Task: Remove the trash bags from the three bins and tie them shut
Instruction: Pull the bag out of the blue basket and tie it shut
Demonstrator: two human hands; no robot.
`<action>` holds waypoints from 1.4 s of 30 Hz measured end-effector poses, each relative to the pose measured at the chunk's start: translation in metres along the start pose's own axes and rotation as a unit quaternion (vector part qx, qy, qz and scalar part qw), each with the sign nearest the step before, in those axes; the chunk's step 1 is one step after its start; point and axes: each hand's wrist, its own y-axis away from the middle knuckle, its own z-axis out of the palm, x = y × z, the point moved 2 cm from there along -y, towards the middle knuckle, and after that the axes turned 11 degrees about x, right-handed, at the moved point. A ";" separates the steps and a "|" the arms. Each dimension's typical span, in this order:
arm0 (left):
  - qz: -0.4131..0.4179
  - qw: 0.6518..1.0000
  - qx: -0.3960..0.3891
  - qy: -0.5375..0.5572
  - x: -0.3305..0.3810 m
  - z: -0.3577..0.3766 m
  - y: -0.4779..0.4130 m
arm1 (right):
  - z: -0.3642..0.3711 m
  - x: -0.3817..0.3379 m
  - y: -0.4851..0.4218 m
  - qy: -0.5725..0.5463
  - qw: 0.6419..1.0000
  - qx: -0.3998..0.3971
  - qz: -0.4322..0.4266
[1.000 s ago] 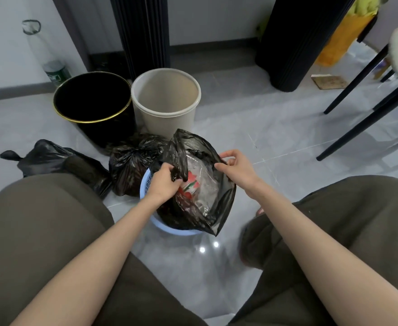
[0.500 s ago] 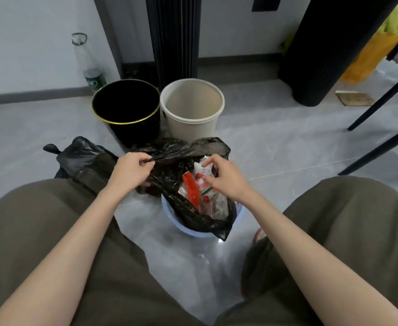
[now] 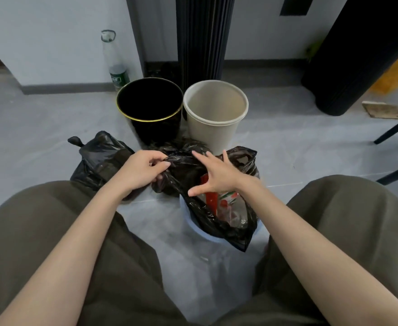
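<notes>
A black trash bag [image 3: 226,225] full of red and clear wrappers sits in a small blue bin [image 3: 207,236] on the floor between my knees. My left hand [image 3: 141,171] pinches the bag's left handle, pulled out to the left. My right hand [image 3: 219,175] hovers over the bag's mouth with fingers spread, holding nothing. The bag's right handle [image 3: 242,156] stands up loose. A tied black bag [image 3: 99,158] lies at the left. Another black bag [image 3: 186,149] lies behind my hands. A black bin [image 3: 150,107] and a beige bin [image 3: 215,109] stand bare behind.
A clear bottle [image 3: 115,67] stands by the wall at the back left. A black ribbed column [image 3: 201,38] rises behind the bins, a larger black one [image 3: 348,67] at the right. Black chair legs [image 3: 395,130] cross the right edge. My knees flank the blue bin.
My right hand let go of the bag and spread open above it. My left hand pulled the left handle out sideways. The camera tilted up and the view shifted.
</notes>
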 end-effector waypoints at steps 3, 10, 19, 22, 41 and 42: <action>-0.060 0.996 0.018 0.069 -0.001 0.000 -0.005 | 0.026 -0.002 0.005 -0.012 0.998 -0.063 0.010; -0.134 0.970 -0.051 0.197 0.006 0.008 -0.008 | 0.059 -0.008 0.016 -0.025 0.997 0.000 0.075; -0.178 0.940 -0.067 0.283 0.005 0.031 -0.012 | 0.070 -0.020 0.024 -0.103 0.985 0.052 0.130; -0.229 0.907 0.016 0.353 -0.006 0.038 -0.017 | 0.075 -0.009 0.021 -0.105 0.986 0.026 0.125; -0.193 0.951 -0.094 0.224 -0.037 0.101 0.004 | 0.090 0.006 0.027 -0.092 0.988 -0.017 0.123; -0.190 0.949 -0.080 0.238 -0.036 0.106 0.004 | 0.092 0.006 0.027 -0.091 0.989 -0.020 0.117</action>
